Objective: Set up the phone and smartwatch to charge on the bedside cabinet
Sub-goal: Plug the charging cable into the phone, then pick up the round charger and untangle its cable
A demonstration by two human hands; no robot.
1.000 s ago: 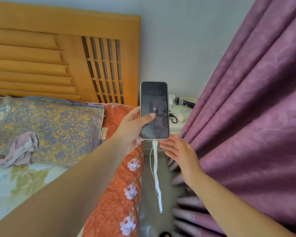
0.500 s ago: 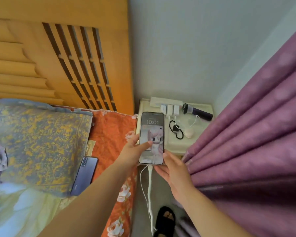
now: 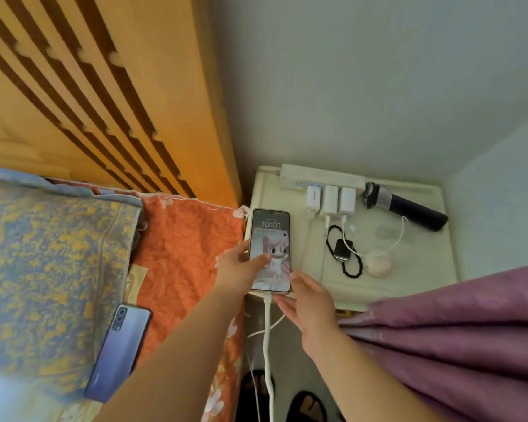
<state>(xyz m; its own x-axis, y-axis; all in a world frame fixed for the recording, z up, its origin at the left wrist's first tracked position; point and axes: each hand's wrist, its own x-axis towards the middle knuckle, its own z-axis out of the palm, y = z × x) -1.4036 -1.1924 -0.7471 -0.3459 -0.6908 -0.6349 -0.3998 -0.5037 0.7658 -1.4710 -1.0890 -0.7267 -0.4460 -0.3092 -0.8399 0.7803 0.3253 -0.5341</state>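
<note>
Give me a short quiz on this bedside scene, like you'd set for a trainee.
1. True or false: the lit phone already has a white cable plugged into its bottom end.
2. Which hand holds the phone by its side? A) left hand B) right hand C) neither
3. Fill in: the smartwatch lies on the bedside cabinet between the phone and a pink ____.

Key
1. True; the cable hangs down from it toward the floor.
2. A; the right hand is open at the phone's bottom corner.
3. Mouse.
</note>
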